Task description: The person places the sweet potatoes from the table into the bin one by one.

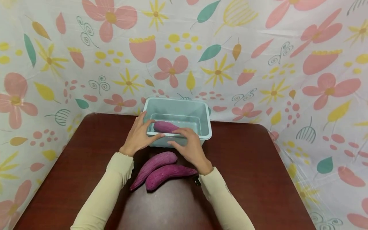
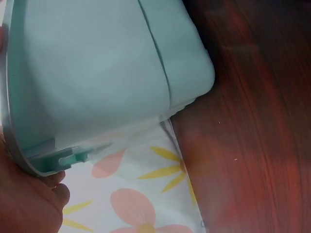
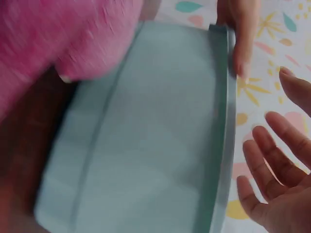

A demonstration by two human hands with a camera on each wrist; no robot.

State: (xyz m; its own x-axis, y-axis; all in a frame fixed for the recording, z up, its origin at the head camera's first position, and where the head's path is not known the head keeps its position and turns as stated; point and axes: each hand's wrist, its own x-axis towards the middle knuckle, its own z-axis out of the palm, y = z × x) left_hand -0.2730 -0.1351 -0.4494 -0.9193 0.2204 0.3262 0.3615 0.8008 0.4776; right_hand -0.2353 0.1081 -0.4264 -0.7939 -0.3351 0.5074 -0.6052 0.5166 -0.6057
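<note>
A light blue plastic bin [image 1: 175, 141] stands at the back of the table, with a purple sweet potato [image 1: 165, 126] inside near its front wall. My left hand [image 1: 138, 132] holds the bin's front left corner, its thumb along the front rim and a finger reaching in by the sweet potato. Fingertips [image 2: 59, 193] show beside the rim corner in the left wrist view. My right hand [image 1: 190, 145] hovers at the front rim; the right wrist view shows its fingers [image 3: 272, 160] spread, apart from the bin. Two more purple sweet potatoes, one upper [image 1: 156, 164] and one lower [image 1: 169, 175], lie side by side before the bin.
The dark red wooden table [image 1: 244, 179] runs back to a flowered cloth [image 1: 218, 48] that hangs behind and at both sides. The bin's back wall is close to that cloth. A small black object [image 1: 196, 180] shows at the right cuff.
</note>
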